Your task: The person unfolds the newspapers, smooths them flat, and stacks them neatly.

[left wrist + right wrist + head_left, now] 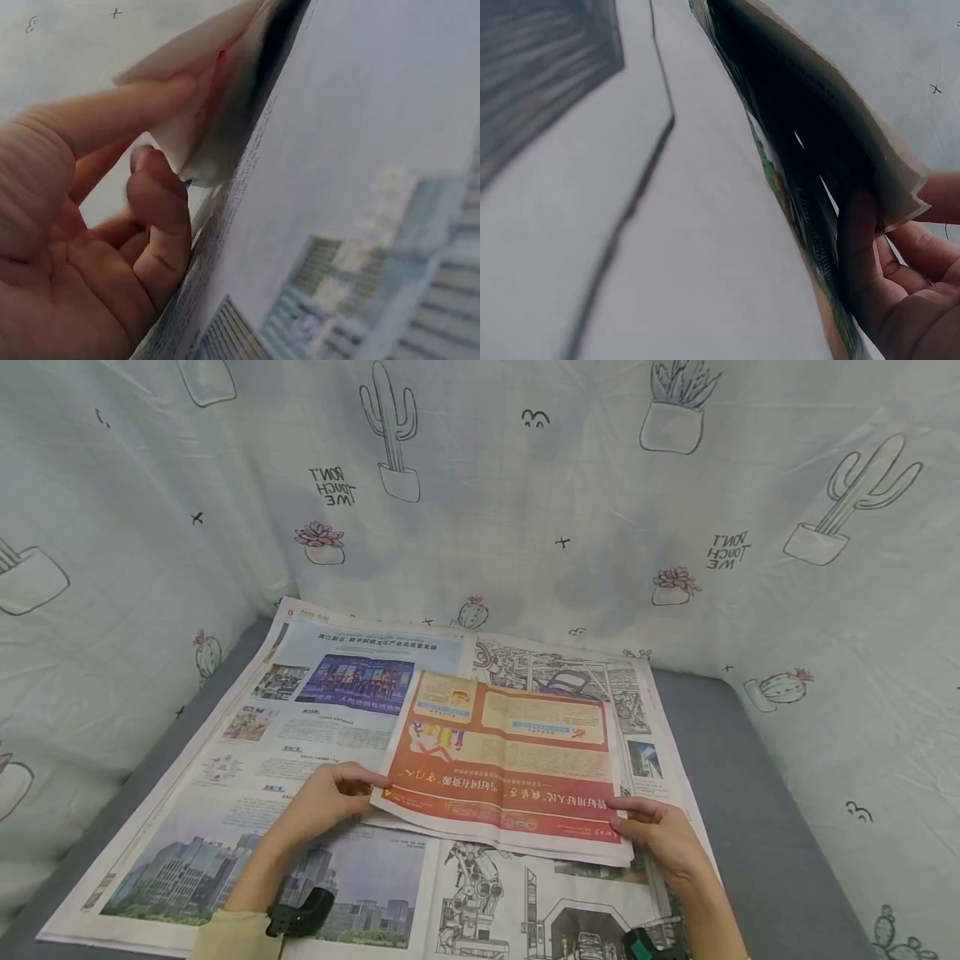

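A folded newspaper with an orange and red page lies over a larger spread newspaper. My left hand pinches its near left corner, and the left wrist view shows the paper edge lifted between the fingers. At the near right edge, my right hand pinches the same folded newspaper. From the right wrist, its layers stand apart over a dark gap, with a digit of the right hand under the upper sheets. The print on the folded page reads upside down from here.
Under the spread newspaper is a grey table surface, seen along the right and left sides. A pale curtain printed with cactus drawings hangs behind and on both sides. Each wrist carries a dark strap; the left one sits over a cream sleeve.
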Motion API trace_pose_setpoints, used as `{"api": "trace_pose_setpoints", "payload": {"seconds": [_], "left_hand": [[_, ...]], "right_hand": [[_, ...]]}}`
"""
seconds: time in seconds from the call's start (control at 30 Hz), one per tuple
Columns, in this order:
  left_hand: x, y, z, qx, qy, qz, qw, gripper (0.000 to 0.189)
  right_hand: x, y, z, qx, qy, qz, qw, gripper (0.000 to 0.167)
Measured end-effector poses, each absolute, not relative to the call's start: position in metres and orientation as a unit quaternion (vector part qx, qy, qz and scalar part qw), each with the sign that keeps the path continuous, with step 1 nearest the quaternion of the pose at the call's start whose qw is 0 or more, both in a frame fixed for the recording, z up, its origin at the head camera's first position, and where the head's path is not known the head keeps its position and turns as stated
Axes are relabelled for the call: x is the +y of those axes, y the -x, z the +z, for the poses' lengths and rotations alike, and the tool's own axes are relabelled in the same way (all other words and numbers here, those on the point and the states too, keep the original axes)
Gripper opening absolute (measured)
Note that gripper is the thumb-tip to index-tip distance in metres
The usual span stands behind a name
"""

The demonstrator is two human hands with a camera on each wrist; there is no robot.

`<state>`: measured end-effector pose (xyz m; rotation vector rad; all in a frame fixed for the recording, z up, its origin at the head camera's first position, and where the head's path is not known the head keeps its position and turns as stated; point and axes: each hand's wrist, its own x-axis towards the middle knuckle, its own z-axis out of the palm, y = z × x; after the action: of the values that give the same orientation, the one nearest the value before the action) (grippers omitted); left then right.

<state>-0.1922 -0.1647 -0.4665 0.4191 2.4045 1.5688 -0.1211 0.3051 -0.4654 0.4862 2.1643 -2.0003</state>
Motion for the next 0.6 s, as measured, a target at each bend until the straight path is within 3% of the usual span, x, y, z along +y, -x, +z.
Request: {"api": "trace_pose_setpoints", "payload": {"seconds": [0.23, 0.6], "left_hand": [[-0.1644, 0.1917, -0.467, 0.816, -0.157, 0.539, 0.138, 0.023], [-0.1685, 0.194, -0.4675, 0.82, -0.146, 0.543, 0.112, 0.021]], "right_hand": [[0.3043, 0.1208, -0.4675, 0.727, -0.17, -0.661, 0.076, 0.039], [0.3047, 0.1223, -0.467, 0.737, -0.168, -0.652, 0.065, 0.041]]}}
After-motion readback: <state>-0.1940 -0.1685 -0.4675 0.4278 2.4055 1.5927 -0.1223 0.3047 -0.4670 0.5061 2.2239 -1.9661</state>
